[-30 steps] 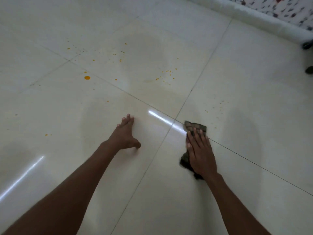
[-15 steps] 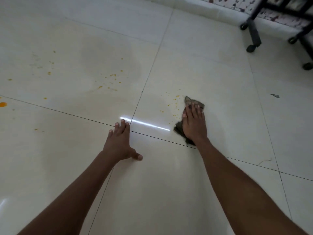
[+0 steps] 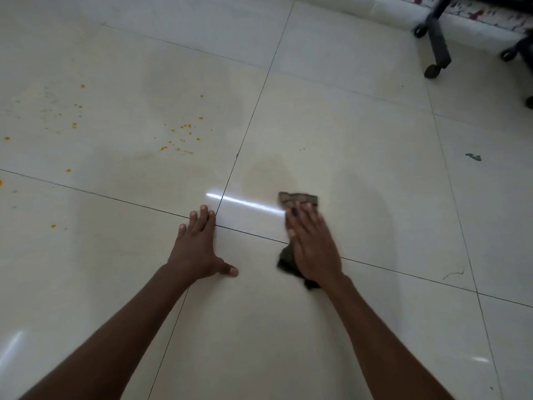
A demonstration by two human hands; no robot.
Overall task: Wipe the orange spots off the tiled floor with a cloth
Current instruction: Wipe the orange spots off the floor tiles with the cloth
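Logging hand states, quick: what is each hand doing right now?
Left hand: open, flat on the tiled floor, holding nothing.
Right hand: open, straight fingers pressing the cloth onto the floor.

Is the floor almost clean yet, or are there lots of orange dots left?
Not yet. Done: the tile ahead of the cloth shows only a faint damp smear and one tiny speck. In hand: the right hand presses the cloth flat on the floor, while the left hand rests flat on the floor. Left: a cluster of orange spots on the tile to the left, plus more scattered spots farther left.
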